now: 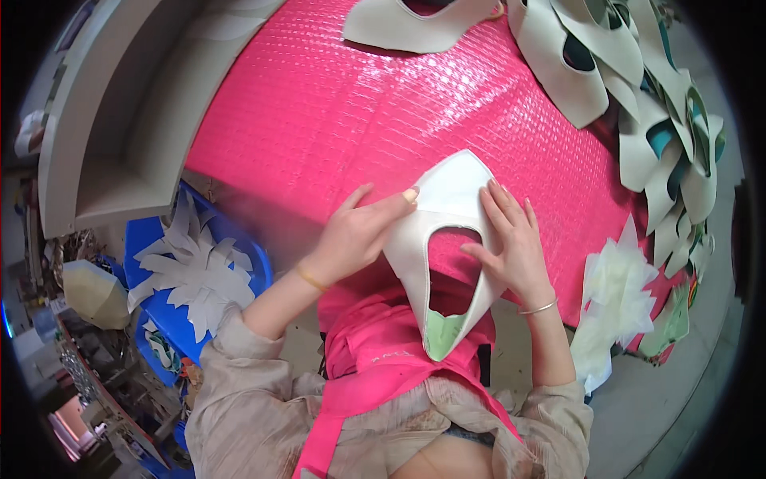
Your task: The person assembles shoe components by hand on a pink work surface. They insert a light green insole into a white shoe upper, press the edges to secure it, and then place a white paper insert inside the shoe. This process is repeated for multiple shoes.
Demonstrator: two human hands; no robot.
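Note:
A white shoe upper [455, 195] with a pointed toe, a large foot opening and a pale green lining at the heel lies over the near table edge, its heel end towards my lap. My left hand [359, 227] grips its left side, thumb pressed on the toe part; most of its other fingers are hidden, one pointing away. Across the right side of the upper lies my right hand [515, 251], fingers stretched towards the toe and slightly apart, its thumb reaching over the rim of the opening.
Pink quilted sheeting covers the table [319, 136]. Another upper [415, 28] lies at the far edge, and a heap of uppers [670, 136] at the right. White thin pieces [610, 303] hang near the right edge. Left are a grey shelf box [120, 120] and a blue bin [171, 311] with white cut-offs.

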